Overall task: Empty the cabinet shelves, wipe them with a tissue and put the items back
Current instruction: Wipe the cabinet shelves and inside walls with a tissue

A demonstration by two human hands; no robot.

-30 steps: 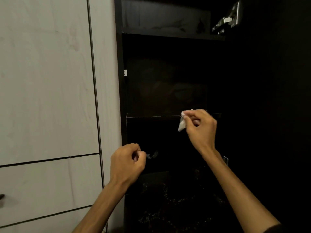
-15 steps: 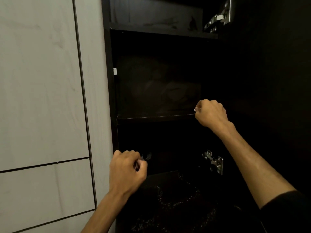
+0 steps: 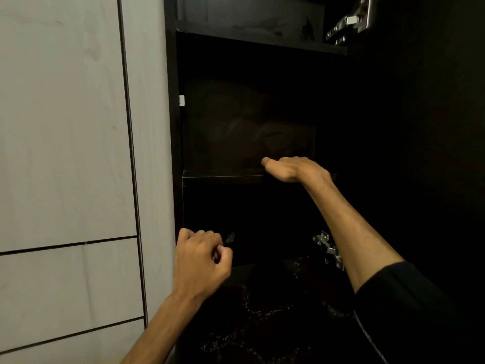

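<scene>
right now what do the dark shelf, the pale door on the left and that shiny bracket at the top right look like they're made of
Shelf: looks like dark laminated board, matt, judging by its thin pale edge line; too dim to be sure.
Pale door: seems to be light wood-grain laminate or veneer, matt, with faint streaky grain.
Bracket: bright metal, probably plated steel, with hard glints; it looks like a hinge.

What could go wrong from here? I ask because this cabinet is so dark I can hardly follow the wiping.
1. The right hand lies flat on the middle shelf; no tissue shows, so it may have slipped out of reach.
2. The right forearm passes close to the lower metal hinge and could scrape it.
3. The dark interior may hide missed patches.
</scene>
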